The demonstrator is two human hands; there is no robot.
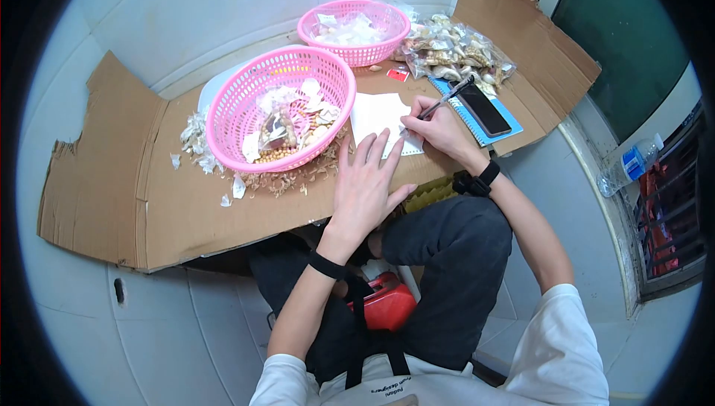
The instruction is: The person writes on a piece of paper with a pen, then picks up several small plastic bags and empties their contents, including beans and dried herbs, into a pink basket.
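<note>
My right hand [439, 129] is closed around a pen [451, 96], its tip end down at a white sheet of paper [375, 113]. My left hand [366, 185] lies with fingers spread, the fingertips on the lower left part of the sheet. Left of the paper stands a pink plastic basket [226, 100] holding a clear bag, shell pieces and small tan beads. Just right of my right hand, a black phone [482, 108] rests on a blue spiral notebook [512, 124]. Any writing under my right hand is too small to read.
A second pink basket [313, 36] with clear bags stands behind. Beside it lie bags of shells [454, 48] and a small red card [398, 75]. Shavings [287, 181] and white scraps [197, 141] litter the cardboard [194, 216]. A plastic bottle [631, 164] is at right.
</note>
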